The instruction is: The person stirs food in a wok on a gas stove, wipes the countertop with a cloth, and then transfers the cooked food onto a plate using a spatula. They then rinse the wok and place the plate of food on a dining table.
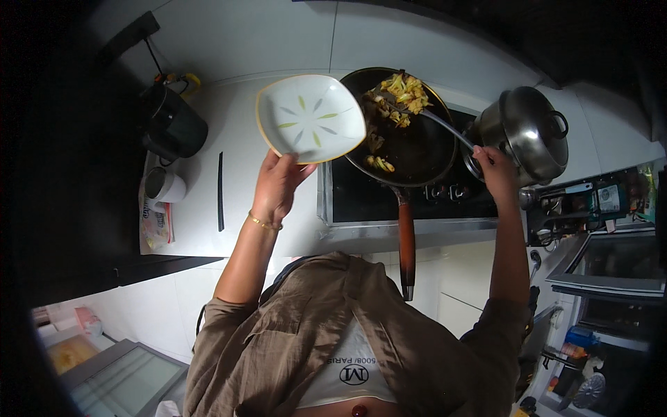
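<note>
My left hand [281,177] grips the near edge of a white square plate [312,119] with a yellow rim and a leaf pattern, held face up at the left edge of a dark frying pan [417,156]. In my right hand [495,169] is the handle of a metal spatula [447,125], whose head is under cooked cauliflower [406,94] at the pan's far side. A few smaller pieces [380,163] lie in the near left of the pan. The pan sits on the black stove, its wooden handle [406,245] pointing towards me.
A lidded steel pot [531,135] stands right of the pan. Two stove knobs [448,192] are near its front. On the left counter are a black strip [220,192], a white cup [165,185], a dark kettle [177,122] and a printed packet [157,227]. Utensils [552,213] lie at the right.
</note>
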Tool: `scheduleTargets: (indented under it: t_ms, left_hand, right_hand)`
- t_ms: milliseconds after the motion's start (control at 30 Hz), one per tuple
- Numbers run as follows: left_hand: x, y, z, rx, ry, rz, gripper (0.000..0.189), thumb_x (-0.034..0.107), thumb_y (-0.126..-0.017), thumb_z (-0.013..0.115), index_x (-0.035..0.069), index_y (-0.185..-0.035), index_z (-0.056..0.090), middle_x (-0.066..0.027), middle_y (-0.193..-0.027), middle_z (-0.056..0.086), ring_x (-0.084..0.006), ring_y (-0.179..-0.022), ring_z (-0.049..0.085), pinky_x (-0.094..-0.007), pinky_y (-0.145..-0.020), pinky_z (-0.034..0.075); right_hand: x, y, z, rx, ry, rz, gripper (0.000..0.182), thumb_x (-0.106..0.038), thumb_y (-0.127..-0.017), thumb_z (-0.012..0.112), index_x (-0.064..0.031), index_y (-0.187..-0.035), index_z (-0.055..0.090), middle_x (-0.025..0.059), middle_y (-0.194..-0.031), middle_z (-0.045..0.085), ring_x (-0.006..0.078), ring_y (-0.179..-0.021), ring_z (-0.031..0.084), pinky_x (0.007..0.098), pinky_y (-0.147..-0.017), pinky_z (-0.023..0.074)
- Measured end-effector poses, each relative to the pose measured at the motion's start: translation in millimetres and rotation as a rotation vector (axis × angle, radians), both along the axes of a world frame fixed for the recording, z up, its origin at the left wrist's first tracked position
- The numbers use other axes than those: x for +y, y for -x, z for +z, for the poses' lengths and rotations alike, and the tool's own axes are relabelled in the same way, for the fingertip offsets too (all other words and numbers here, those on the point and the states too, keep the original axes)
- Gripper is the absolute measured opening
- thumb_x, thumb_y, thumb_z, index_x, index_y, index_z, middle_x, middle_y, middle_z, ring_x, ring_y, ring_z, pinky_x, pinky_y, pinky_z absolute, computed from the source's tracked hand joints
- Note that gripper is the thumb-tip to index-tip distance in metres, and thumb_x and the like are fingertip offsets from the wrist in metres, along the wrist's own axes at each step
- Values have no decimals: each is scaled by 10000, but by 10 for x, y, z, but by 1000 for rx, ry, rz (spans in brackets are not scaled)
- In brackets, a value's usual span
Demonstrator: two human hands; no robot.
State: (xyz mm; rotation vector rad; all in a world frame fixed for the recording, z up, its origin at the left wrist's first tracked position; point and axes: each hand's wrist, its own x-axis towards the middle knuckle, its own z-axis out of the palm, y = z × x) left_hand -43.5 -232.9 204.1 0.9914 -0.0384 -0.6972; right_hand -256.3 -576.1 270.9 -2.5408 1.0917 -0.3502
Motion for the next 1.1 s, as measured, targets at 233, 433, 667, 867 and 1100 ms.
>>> scheduleTargets:
  t_ms: [233, 433, 667, 867, 1100]
  left_hand:
    - [-648, 54, 112, 107, 199, -131, 361, 44, -932, 439, 12, -1288, 391, -142, -1211, 522, -234, -1059, 587, -302, -868, 549]
    - [-763, 158, 162, 111, 271, -153, 351, 26, -933, 421, 5, -1283, 397, -134, -1219, 515, -227, -1071, 585, -302, -884, 547]
    - [-662, 118, 71, 117, 276, -111, 351, 43, -948, 441, -3, -1293, 393, -150, -1231, 504, -259, -1103, 572, -333, -929, 527]
    - [-608, 46, 9, 85, 278, -99, 360, 29, -940, 420, 16, -1297, 380, -131, -1249, 502, -229, -1109, 569, -319, -904, 537]
    - [-571, 19, -1, 76, 242, -68, 360, 22, -931, 419, 5, -1287, 373, -135, -1250, 500, -228, -1106, 570, -319, -888, 547]
  right_hand:
    - [486, -107, 803, 65, 227, 44, 387, -491, -891, 564, -130, -941, 694, 65, -757, 657, 240, -703, 632, 342, -648, 461]
    - [868, -252, 921, 135, 629, 134, 304, -438, -879, 598, -152, -919, 695, 30, -760, 656, 224, -666, 637, 346, -580, 473]
    - [907, -241, 950, 49, 1104, 255, 219, -381, -848, 643, -184, -926, 694, -17, -776, 628, 179, -660, 607, 340, -558, 445]
    - [959, -267, 988, -27, 1246, 376, 194, -325, -815, 704, -200, -963, 713, -29, -810, 653, 156, -664, 598, 297, -554, 421]
    - [844, -265, 1040, -73, 1013, 280, 214, -336, -829, 683, -151, -935, 705, -8, -781, 638, 196, -668, 603, 332, -574, 441]
